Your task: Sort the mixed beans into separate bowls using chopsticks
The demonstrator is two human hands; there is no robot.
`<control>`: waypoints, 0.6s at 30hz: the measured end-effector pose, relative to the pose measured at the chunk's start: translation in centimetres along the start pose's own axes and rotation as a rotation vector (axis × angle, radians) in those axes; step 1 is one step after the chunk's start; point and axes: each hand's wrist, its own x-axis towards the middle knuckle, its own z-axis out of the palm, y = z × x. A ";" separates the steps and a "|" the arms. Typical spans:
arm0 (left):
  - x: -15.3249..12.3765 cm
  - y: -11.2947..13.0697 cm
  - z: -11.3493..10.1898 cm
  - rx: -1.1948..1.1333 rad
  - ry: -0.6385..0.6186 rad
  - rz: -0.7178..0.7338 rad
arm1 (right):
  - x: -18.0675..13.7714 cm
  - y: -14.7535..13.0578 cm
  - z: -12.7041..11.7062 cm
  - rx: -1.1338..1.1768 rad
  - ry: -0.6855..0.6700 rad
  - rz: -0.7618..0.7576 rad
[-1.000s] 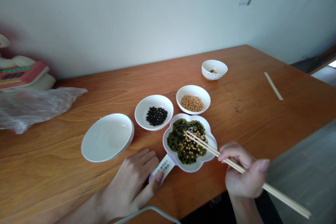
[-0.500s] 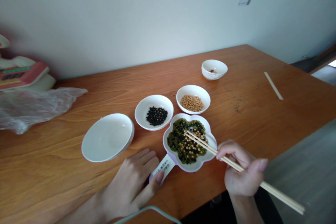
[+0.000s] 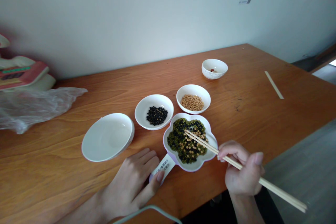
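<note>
My left hand (image 3: 139,180) is closed around the labelled handle of a flower-shaped dish (image 3: 212,140) near the table's front edge. In the dish lie mixed green, black and tan beans (image 3: 187,140). A pair of wooden chopsticks (image 3: 203,142) is gripped in my right hand (image 3: 243,168). Their tips sit close together over the beans in the dish; whether a bean is between them I cannot tell. Just behind the dish stand a white bowl (image 3: 139,119) with black beans (image 3: 156,115) and another white bowl (image 3: 207,103) with tan soybeans (image 3: 192,102).
A larger white bowl (image 3: 107,138) with nothing in it stands at left. At the back is a small bowl (image 3: 217,66) with a few reddish-brown bits. A paper strip (image 3: 273,84) lies at right, a plastic bag (image 3: 39,103) at far left. A cable (image 3: 152,207) crosses the front.
The chopstick tips have barely moved over the beans. My right thumb has shifted slightly on the chopsticks. The left hand and the dish have stayed in place.
</note>
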 end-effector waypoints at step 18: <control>0.1 -0.1 0.2 0.011 -0.005 -0.019 | 0.7 0.0 0.2 -0.031 -0.088 -0.034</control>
